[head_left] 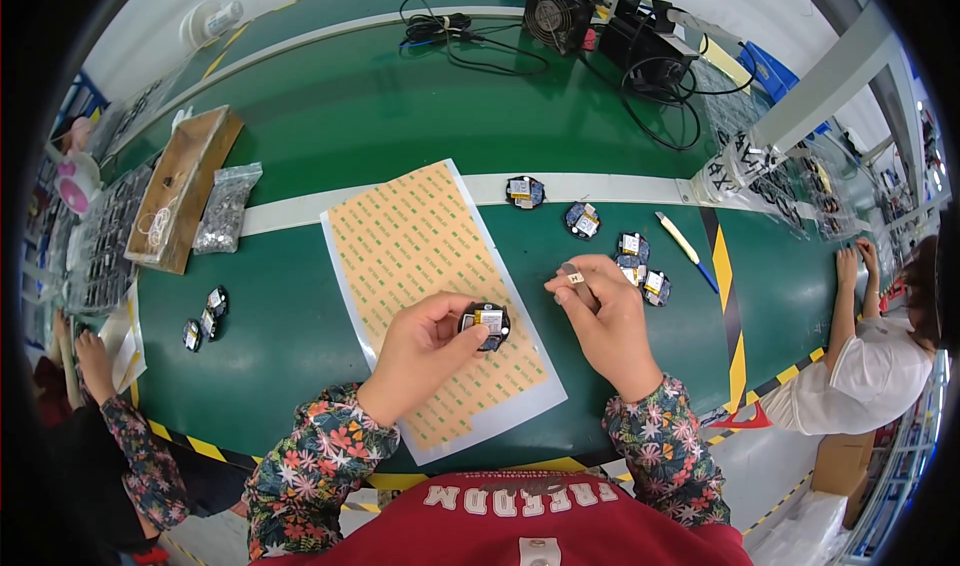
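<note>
My left hand (425, 351) is closed on a round black electronic module (487, 318), thumb on its face and fingers behind it. A silver-and-yellow block shows in its middle. My right hand (612, 324) pinches a flat grey metal tool (590, 291) with a small pale tag; its lower end is hidden in the fingers. Beneath my left hand lies a tan adhesive sheet (400, 226) with green print on a white backing. Beyond my right hand, similar round modules (582, 220) lie on the green table, several clustered just behind its fingers.
At left, three modules (208, 322) lie below a wooden box (185, 191) and a bag of small parts (228, 209). A white-and-blue pen-like tool (687, 251) lies at right. Black devices with cables (645, 46) stand at the back. Other people (865, 351) sit at both sides.
</note>
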`<state>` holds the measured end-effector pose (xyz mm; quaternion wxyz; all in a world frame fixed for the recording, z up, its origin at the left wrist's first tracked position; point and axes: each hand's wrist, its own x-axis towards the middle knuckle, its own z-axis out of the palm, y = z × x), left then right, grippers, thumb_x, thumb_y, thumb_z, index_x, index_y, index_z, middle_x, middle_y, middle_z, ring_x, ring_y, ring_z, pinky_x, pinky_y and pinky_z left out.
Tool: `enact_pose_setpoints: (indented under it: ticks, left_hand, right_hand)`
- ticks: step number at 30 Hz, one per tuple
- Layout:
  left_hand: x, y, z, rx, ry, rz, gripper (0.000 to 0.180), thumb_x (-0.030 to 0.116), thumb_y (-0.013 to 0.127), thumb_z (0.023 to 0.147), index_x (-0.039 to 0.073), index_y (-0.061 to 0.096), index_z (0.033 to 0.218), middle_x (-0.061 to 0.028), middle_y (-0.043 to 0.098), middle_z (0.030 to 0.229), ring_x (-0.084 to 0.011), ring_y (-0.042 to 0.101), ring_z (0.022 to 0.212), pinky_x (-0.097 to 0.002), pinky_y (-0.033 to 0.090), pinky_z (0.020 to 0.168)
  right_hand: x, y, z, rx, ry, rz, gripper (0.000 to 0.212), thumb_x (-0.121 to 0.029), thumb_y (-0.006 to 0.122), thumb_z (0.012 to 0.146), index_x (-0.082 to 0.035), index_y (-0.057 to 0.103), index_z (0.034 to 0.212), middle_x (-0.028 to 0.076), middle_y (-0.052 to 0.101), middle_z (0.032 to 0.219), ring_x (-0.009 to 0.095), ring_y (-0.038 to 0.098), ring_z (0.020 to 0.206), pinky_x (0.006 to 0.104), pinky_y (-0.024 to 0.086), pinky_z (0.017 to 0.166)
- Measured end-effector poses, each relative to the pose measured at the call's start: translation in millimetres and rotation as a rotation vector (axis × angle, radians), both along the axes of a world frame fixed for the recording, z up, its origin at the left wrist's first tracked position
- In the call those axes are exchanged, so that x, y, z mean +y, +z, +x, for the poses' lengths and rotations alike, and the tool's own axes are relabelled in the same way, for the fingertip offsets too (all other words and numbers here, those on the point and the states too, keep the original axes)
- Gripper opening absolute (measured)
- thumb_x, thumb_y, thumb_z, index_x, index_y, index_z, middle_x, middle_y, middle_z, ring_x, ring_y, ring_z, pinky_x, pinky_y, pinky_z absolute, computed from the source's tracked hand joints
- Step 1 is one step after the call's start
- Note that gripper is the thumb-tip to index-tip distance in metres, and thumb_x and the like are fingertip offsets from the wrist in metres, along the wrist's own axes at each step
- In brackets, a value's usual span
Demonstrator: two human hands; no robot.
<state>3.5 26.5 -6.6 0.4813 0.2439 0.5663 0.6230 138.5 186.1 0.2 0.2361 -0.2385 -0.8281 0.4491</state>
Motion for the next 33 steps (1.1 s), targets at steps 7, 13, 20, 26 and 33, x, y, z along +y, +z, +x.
enact_pose_setpoints:
  ticks: [7,13,20,26,33]
  left_hand:
    - [0.1,-3.1,-2.3,-0.037,0.002,0.083,0.028,-0.003,0.054,0.081,-0.004,0.048,0.109,-0.0063,0.057,0.097,-0.0105,0.057,0.085,-0.0236,0.050,0.073]
    - [-0.8,1.2,-3.8,-0.067,-0.030,0.079,0.033,-0.006,0.052,0.080,-0.004,0.047,0.112,-0.0081,0.056,0.102,-0.0131,0.057,0.090,-0.0247,0.049,0.077]
    - [-2.6,4.4,-8.9,-0.044,-0.093,-0.007,0.031,0.002,0.047,0.085,-0.002,0.045,0.116,-0.0076,0.057,0.100,-0.0123,0.057,0.084,-0.0232,0.047,0.066]
    - [-1.8,1.2,-6.7,-0.374,0.035,0.064,0.028,0.017,0.043,0.091,0.000,0.049,0.112,-0.0080,0.059,0.095,-0.0144,0.057,0.078,-0.0249,0.043,0.062]
    - [-1.5,0.2,-8.3,-0.364,0.030,0.078,0.027,0.019,0.044,0.091,0.000,0.050,0.110,-0.0079,0.059,0.094,-0.0148,0.058,0.079,-0.0253,0.043,0.062]
  right_hand:
    - [1.6,1.7,-0.3,-0.046,-0.086,0.386,0.015,0.006,0.053,0.073,0.002,0.062,0.085,0.012,0.056,0.087,0.023,0.056,0.063,0.0284,0.045,0.056]
    - [-5.8,3.8,3.2,-0.275,-0.028,0.590,0.029,0.006,0.051,0.068,-0.001,0.062,0.094,0.011,0.057,0.097,0.028,0.059,0.076,0.0337,0.048,0.066]
    - [-6.9,2.8,1.3,-0.196,-0.024,0.561,0.024,0.005,0.052,0.071,0.002,0.061,0.092,0.012,0.057,0.097,0.030,0.059,0.076,0.0348,0.048,0.068]
    - [-5.5,-3.6,2.4,-0.145,-0.011,0.578,0.026,0.003,0.054,0.070,0.002,0.060,0.095,0.014,0.059,0.094,0.029,0.060,0.075,0.0350,0.049,0.065]
    - [-9.6,3.1,0.2,-0.170,-0.028,0.558,0.029,0.006,0.054,0.071,0.002,0.057,0.100,0.018,0.060,0.095,0.032,0.060,0.076,0.0356,0.049,0.065]
